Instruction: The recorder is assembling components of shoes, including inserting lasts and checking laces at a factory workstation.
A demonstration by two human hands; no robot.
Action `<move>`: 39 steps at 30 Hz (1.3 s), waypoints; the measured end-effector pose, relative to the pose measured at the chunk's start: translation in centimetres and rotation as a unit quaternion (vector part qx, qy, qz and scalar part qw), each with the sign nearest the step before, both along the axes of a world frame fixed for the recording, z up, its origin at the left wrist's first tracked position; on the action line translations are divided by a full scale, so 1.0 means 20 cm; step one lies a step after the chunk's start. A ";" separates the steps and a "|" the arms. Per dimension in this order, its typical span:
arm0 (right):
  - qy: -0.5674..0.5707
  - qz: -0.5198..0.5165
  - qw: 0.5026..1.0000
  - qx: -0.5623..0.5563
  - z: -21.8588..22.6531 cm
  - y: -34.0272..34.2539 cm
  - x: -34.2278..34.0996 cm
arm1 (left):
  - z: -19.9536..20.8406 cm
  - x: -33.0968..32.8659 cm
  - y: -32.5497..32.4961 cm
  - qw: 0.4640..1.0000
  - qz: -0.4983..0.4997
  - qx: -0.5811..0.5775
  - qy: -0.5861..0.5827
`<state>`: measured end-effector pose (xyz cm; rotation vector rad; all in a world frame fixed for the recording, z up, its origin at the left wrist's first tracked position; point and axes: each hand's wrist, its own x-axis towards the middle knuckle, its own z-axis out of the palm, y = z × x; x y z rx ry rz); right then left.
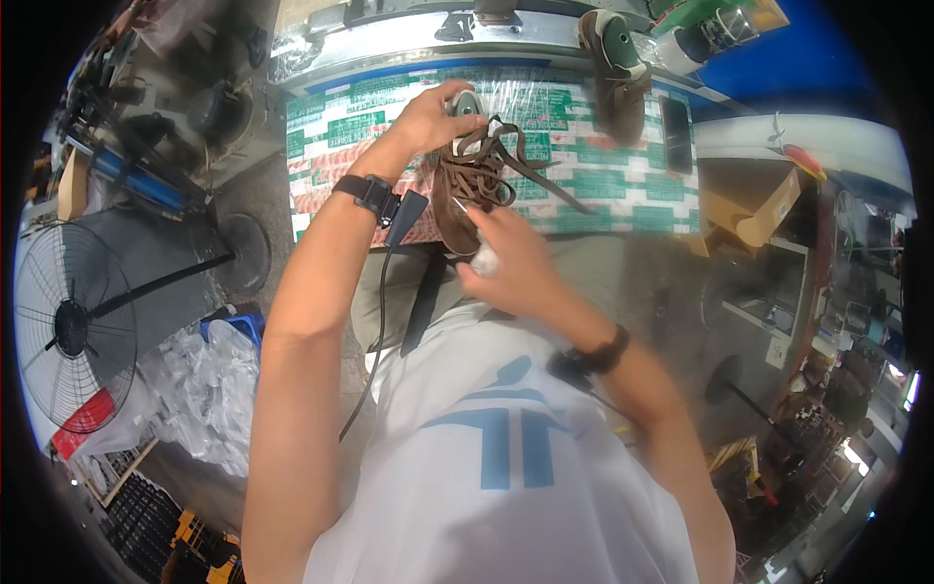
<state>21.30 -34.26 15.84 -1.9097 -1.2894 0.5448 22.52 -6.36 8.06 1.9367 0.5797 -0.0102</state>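
A brown suede shoe [459, 200] with loose brown laces is held up over the near edge of the workbench [603, 185]. My left hand [433, 115] grips its far end, around the heel opening. My right hand [511, 255] is closed around the near end, at the toe, with a bit of white showing under the fingers. The laces [530, 165] trail off to the right across the bench. A second brown shoe [615, 70] with a green lining lies further back on the bench, untouched.
The bench top is covered in green, white and red printed sheet under clear plastic. A dark flat phone-like object [675, 134] lies right of the second shoe. A standing fan [68, 326] and clear plastic bags [209, 384] are at left, a cardboard box [764, 209] at right.
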 end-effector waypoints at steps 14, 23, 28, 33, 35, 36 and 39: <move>0.004 -0.321 0.947 0.021 -0.32 -0.20 0.37 | 0.19 -0.27 -0.59 0.982 0.166 0.035 -0.081; -0.154 -0.325 0.927 -0.103 -0.54 -0.45 0.69 | 0.15 -0.27 -0.36 0.936 0.271 -0.210 -0.076; -0.170 -0.325 0.922 -0.123 -0.48 -0.39 0.71 | 0.53 -0.20 0.25 0.945 0.164 -0.256 -0.122; -0.191 -0.295 0.928 -0.123 -0.50 -0.39 0.72 | 0.82 0.21 1.07 0.979 0.040 -0.180 -0.087; -0.197 -0.292 0.928 -0.118 -0.55 -0.42 0.71 | 0.83 0.36 1.35 0.997 0.025 -0.078 -0.015; -0.206 -0.289 0.928 -0.112 -0.57 -0.44 0.71 | 0.87 0.45 1.39 0.998 0.041 -0.027 0.044; -0.206 -0.297 0.924 -0.127 -0.55 -0.45 0.71 | 0.59 0.56 1.67 0.961 0.058 0.264 0.060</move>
